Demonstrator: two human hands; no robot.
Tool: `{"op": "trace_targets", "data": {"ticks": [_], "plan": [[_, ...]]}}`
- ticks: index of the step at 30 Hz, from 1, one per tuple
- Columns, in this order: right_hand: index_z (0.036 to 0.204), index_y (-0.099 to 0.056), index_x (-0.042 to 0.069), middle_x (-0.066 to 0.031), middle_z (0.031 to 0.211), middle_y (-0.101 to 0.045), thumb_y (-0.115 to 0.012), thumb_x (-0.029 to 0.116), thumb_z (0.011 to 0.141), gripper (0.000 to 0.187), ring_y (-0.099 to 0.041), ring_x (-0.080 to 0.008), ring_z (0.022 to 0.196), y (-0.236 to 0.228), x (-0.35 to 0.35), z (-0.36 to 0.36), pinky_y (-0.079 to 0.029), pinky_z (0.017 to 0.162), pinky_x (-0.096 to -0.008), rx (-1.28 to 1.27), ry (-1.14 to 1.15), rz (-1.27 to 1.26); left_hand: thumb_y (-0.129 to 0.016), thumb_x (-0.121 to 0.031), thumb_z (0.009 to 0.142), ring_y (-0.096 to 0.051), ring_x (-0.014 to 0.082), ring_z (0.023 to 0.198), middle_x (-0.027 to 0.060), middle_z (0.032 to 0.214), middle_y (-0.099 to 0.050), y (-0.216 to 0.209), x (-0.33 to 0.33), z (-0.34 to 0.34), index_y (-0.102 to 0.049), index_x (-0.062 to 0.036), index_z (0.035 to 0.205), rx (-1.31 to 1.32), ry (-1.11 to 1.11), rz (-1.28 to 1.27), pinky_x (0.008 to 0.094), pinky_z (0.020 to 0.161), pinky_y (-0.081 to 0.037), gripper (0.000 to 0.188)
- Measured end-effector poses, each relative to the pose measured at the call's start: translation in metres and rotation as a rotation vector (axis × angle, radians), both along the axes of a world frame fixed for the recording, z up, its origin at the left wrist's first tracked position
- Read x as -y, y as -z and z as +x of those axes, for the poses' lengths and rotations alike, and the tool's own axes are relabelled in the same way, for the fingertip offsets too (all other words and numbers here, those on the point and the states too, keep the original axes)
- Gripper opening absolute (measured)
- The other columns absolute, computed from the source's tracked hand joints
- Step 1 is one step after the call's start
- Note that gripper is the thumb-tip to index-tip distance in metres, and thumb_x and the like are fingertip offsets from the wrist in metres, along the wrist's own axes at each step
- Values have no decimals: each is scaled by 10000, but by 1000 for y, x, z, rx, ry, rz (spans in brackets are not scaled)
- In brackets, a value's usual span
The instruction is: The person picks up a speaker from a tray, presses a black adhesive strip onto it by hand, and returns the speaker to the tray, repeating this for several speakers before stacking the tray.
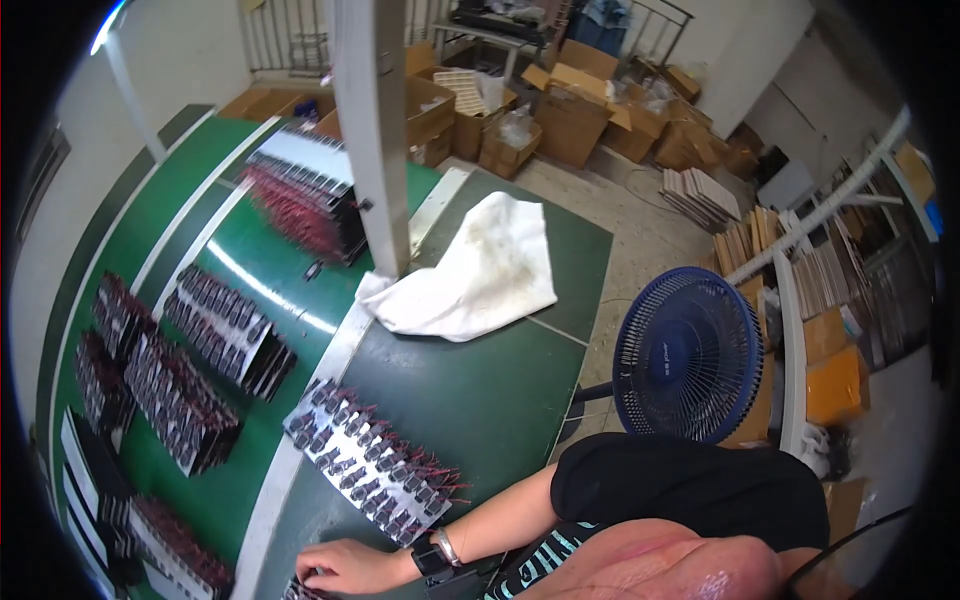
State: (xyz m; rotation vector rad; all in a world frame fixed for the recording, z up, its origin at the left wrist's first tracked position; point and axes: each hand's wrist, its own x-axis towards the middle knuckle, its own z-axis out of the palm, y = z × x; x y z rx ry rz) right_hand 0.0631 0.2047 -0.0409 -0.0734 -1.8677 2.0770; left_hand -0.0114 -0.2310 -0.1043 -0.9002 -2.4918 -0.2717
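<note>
My right hand (345,566) reaches in at the lower edge, wearing a dark watch and a bracelet at the wrist. Its fingers are bent and pressed together over small black components (303,591), mostly cut off by the picture's edge; exactly what they pinch is hidden. Just beyond the wrist lies a white strip-shaped holder (352,452) bearing rows of small black components with thin red wires. My left hand is out of the picture.
Similar loaded holders (185,405) stand grouped on the green bench (265,265) at left, with another stack (305,185) behind. A white cloth (480,265) lies beside a metal post (368,130). A blue fan (688,355) stands right; cardboard boxes (570,120) fill the back.
</note>
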Motion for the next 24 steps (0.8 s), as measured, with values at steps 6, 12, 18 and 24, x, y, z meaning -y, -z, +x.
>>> {"op": "trace_targets", "data": {"ticks": [6,12,18,24], "plan": [[1029,-634,52,-75,912,-689,-722,172,888,204,-659,-177,819,-22,-20,7,-526,758,-307,194,21,-194,-539,-181,937,-429,389,1336,236,1445,-462,-75,-60,70,-463,17,1411,424,-416,-37,453,1128,-323,520],[1044,-652,35,36,918,-618,-619,108,973,107,-524,-39,774,-3,-11,1,-425,691,-187,230,-50,-73,-483,-265,958,-295,362,1436,189,1541,-343,-51,-28,81,-372,-51,1483,375,-421,-45,453,1181,-233,578],[1076,-648,39,48,915,-606,-630,143,979,143,-451,-3,703,8,1,-4,-354,608,-156,176,-149,-48,-460,-241,967,-308,359,1432,168,1532,-367,-61,-17,102,-407,-65,1469,293,-479,-6,468,1181,-226,535],[1092,-652,46,46,921,-606,-634,151,977,157,-455,-13,693,14,2,-4,-363,599,-169,121,-102,32,-557,-301,954,-457,355,1311,168,1399,-505,-54,-3,82,-561,-34,1312,286,-521,269,419,1097,-362,446]]}}
